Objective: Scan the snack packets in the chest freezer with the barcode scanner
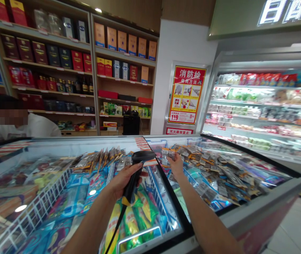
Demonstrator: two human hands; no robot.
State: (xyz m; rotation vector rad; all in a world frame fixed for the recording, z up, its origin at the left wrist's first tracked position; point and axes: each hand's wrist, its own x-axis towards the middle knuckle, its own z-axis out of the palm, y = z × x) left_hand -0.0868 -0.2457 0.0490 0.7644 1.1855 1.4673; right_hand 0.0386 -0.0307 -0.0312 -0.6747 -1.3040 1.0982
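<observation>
My left hand [129, 177] is wrapped around the handle of a black handheld barcode scanner [133, 180], its head pointing right and its cable hanging down toward me. My right hand [176, 165] pinches a small flat packet [167, 155] with an orange edge above the right side of the chest freezer. Many similar packets [229, 176] lie in a loose heap to the right of that hand. A row of such packets [100, 158] also stands at the back left, beyond the scanner. Below the scanner are yellow and green bags [134, 222] in a white wire basket [157, 192].
The freezer's black dividing frame [170, 192] runs between both sides. Blue packages [73, 194] fill the left baskets. A person in a white shirt [39, 125] is behind the freezer at left. Shelves of boxes [124, 42] and a lit refrigerated display [261, 106] stand behind.
</observation>
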